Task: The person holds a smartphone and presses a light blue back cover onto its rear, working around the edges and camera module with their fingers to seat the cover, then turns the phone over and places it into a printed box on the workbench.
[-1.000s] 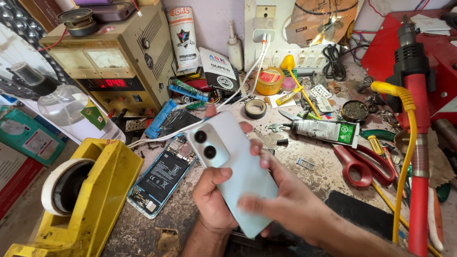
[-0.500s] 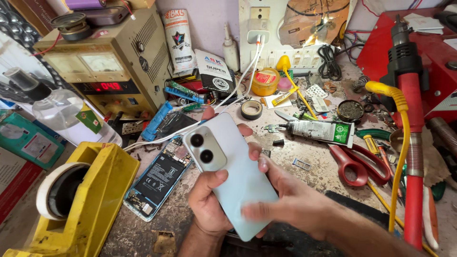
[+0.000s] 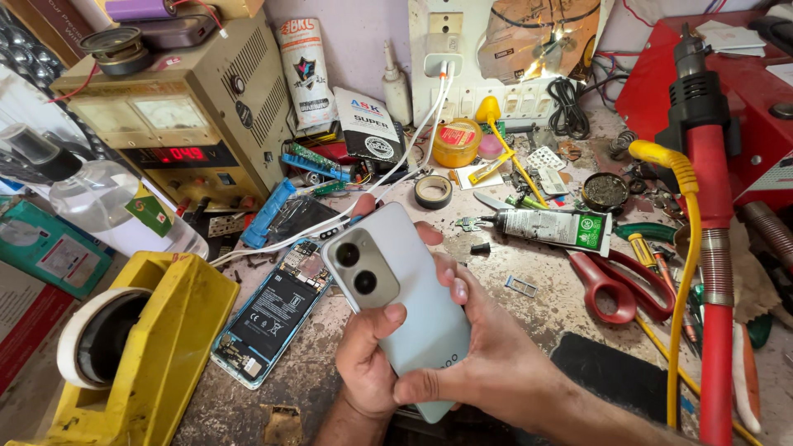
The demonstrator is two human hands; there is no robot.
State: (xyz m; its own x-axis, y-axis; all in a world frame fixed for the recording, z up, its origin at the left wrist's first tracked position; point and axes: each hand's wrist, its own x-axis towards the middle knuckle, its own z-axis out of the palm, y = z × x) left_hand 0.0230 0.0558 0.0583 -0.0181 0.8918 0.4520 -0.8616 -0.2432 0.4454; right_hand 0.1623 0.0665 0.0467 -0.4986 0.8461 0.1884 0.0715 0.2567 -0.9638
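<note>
A person holds a pale blue phone back-side up above a cluttered tabletop, its twin camera lenses facing upward. The left hand cradles the phone from below, thumb laid across its back just under the camera block, while the right hand closes over the lower right edge, fingers wrapped along the side. On the tabletop just to the left lies an opened phone with its battery exposed, beside a yellow tape dispenser. Red-handled scissors and a white glue tube lie to the right, near a red hot-air gun. A beige power supply with a lit red display stands behind.
</note>
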